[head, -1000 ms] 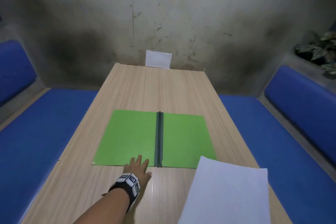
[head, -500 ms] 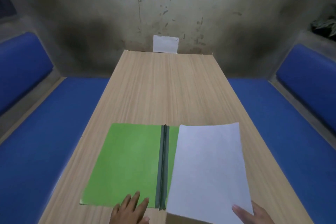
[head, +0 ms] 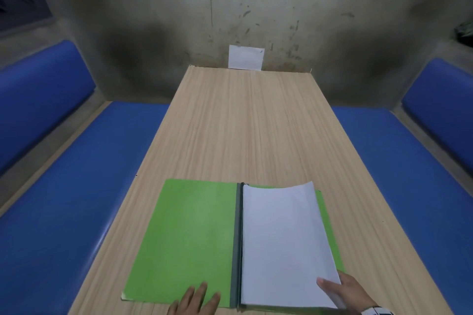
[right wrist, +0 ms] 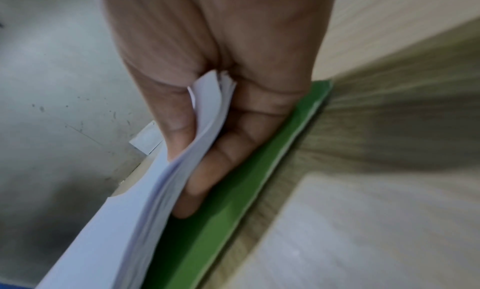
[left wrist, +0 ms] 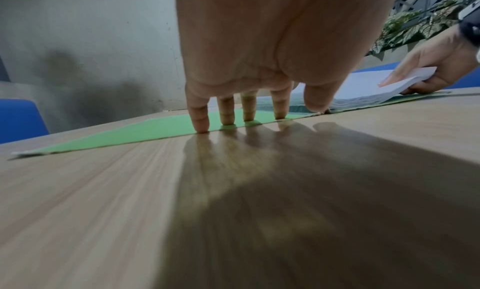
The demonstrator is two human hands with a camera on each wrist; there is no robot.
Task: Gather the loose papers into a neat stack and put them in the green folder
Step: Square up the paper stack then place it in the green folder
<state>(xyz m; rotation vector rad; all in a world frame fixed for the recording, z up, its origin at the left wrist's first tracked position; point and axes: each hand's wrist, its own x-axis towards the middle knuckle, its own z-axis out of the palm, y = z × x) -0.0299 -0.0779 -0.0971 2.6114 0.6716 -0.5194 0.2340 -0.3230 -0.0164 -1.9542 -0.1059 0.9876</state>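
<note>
Green card lies open and flat on the near end of the wooden table (head: 245,123) in the head view: one folder (head: 189,240), with a dark grey spine down its middle. One stack of white papers (head: 284,243) covers its right half, its left edge along the spine, its far edge curling up a little. Two hands show at the bottom edge. The left hand (head: 195,300) rests straight, slightly spread fingers on the folder's near left edge. The right hand (head: 344,291) holds the stack's near right corner, thumb on top. One small white sheet (head: 245,57) stands against the stained wall beyond the table's far end. Two blue benches flank the table.

From the left wrist, four straight fingers (left wrist: 200,117) press their tips on the green cover (left wrist: 145,131) at its edge, and the thumb points down near the spine. Beyond, the right hand (left wrist: 431,67) lifts the stack's corner, the sheets fanned below.

From the right wrist, the thumb (right wrist: 179,129) and curled fingers (right wrist: 221,160) pinch the corner of the papers (right wrist: 145,207), raised off the green cover (right wrist: 233,201) underneath.
</note>
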